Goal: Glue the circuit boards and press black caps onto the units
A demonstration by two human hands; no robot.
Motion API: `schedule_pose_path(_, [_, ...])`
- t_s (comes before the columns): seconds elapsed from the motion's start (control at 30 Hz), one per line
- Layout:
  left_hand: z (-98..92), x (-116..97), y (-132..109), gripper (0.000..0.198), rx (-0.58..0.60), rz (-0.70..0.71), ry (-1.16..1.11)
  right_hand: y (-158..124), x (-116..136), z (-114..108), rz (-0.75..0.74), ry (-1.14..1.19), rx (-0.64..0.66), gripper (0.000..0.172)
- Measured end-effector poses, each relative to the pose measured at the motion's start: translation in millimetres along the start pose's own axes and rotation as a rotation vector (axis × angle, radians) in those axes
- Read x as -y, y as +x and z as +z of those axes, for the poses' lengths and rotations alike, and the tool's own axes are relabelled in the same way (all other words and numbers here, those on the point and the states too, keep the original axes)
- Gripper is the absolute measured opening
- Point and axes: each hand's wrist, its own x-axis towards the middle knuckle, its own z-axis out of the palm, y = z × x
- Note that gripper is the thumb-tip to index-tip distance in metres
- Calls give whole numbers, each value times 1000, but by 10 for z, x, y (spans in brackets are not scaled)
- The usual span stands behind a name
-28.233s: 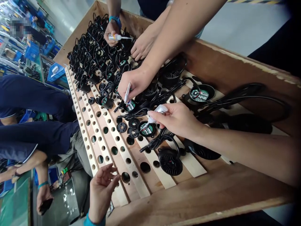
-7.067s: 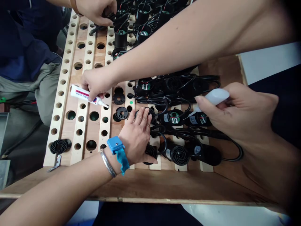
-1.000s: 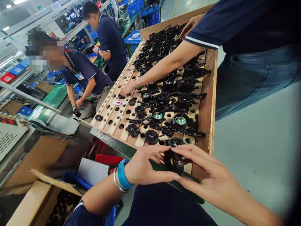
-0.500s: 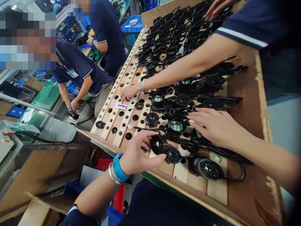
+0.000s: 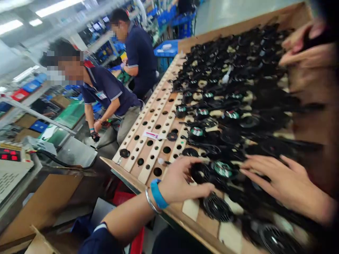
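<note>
My left hand (image 5: 184,181) curves its thumb and fingers around a black round housing (image 5: 200,173) near the board's front edge. Just below my thumb lies a black round part with a slotted grille (image 5: 217,208). To the right of the held piece, a housing shows a green circuit board (image 5: 222,169). My right hand (image 5: 280,183) reaches in from the right, fingers stretched and slightly apart, over black cables and parts; its fingertips are close to the green circuit board. Blur hides whether they touch anything.
Rows of black cabled parts (image 5: 227,81) fill the wooden tray (image 5: 148,188), whose strips have holes. A red-and-white tube (image 5: 150,135) and a loose grille disc (image 5: 172,136) lie at left. A co-worker's hand (image 5: 299,42) is at upper right. Two people work behind.
The view has swung up and left, so the tray appears lower and farther right. A co-worker's arm that reached across the tray has drawn back. My left hand stays around the housing.
</note>
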Motion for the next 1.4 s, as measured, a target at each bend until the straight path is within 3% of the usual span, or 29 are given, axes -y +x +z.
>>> schedule_pose_path(0.23, [-20, 80, 87, 53, 12, 121, 321, -5, 212, -269, 10, -17, 167, 31])
schedule_pose_path(0.4, [-37, 64, 137, 49, 34, 207, 464, -18, 236, -308, 15, -21, 205, 22])
schedule_pose_path(0.53, [-37, 37, 255, 50, 134, 237, 601, 9, 249, -337, 49, 32, 223, 19])
schedule_pose_path(0.7, [62, -41, 438, 50, 199, 249, 826, 13, 241, -354, 78, 52, 214, 31])
schedule_pose_path(0.9, [156, -115, 473, 43, 261, 228, 949, -22, 192, -319, 54, 103, 156, 43])
schedule_pose_path(1.23, [449, -51, 596, 38, 381, 316, 1093, -30, 245, -341, 74, 76, 209, 29])
schedule_pose_path(1.4, [389, -53, 663, 40, 349, 300, 1107, -2, 244, -349, 45, 54, 191, 24])
